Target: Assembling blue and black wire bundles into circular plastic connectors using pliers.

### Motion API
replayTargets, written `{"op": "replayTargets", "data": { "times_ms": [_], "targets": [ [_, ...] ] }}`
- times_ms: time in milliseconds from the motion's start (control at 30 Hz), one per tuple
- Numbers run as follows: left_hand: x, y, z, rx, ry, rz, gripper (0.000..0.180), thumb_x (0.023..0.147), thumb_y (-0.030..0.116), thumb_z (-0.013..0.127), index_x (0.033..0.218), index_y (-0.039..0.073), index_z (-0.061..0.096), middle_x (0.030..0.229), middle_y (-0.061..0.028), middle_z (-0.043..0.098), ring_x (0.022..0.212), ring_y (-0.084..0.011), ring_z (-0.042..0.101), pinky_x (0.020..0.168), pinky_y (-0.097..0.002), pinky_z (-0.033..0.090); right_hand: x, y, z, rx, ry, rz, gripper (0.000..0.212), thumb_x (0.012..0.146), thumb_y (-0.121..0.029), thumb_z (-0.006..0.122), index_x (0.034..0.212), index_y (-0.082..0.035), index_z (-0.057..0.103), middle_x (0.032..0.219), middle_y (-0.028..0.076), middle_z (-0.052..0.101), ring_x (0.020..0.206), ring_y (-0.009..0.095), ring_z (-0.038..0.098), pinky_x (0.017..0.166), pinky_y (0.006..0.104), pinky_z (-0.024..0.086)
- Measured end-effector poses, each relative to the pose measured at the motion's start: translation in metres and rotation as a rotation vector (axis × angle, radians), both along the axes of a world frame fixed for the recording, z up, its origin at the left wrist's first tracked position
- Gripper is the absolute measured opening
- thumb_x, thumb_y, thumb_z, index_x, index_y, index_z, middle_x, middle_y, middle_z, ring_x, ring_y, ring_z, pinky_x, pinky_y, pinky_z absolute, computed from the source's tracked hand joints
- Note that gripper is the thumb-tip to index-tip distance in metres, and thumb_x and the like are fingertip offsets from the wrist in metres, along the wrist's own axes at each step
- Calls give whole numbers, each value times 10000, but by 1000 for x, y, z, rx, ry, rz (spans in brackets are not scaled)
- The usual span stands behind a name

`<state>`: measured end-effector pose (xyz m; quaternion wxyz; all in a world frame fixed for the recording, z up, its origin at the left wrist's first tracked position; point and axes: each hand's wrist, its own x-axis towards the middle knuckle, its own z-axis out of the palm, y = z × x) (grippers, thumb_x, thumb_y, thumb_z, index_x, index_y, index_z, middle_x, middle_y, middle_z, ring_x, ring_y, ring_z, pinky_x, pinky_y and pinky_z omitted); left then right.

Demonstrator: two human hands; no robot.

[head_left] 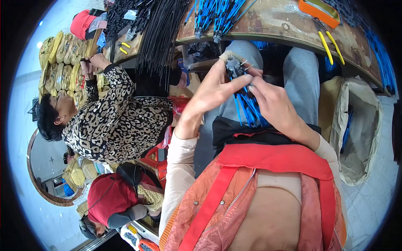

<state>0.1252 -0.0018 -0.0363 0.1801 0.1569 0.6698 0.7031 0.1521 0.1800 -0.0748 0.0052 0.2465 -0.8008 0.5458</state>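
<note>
Over my lap I hold a bundle of thin blue rods (250, 109) joined at a grey hub (233, 63), much like umbrella ribs. My left hand (214, 90) is closed around the hub end, its thumb lying across the front. Fingertips of my right hand (277, 103) are pinched together against the rods just below the hub. Exactly which piece lies between those fingertips is hidden. Several pale thin tips stick out beside the hub, and the blue rods hang down toward my waist.
On the wooden bench (272, 21) lie more blue rod bundles (217, 19), black rods (161, 37), yellow-handled pliers (331, 44) and an orange tray (320, 11). An open pale sack (358, 129) stands at my right. At left, a person in a leopard-print top (119, 115) works at the bench.
</note>
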Motion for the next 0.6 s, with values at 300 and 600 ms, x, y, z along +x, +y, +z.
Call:
{"op": "replayTargets", "data": {
  "times_ms": [300,600],
  "targets": [
    [7,25,-3,-178,42,214,137,874,39,604,960,-4,505,867,-127,706,864,-140,650,790,-284,511,3,66,2,373,-73,133,155,918,-133,590,988,5,593,849,199,625,801,405,608,681,437,477],
    [52,43,-8,-21,-33,-87,134,872,-10,595,982,3,521,917,-132,690,944,-206,670,867,-342,518,-64,166,-51,837,592,-752,339,896,-294,624,1081,-14,582,1027,188,580,964,370,556,835,452,454]
  ]
}}
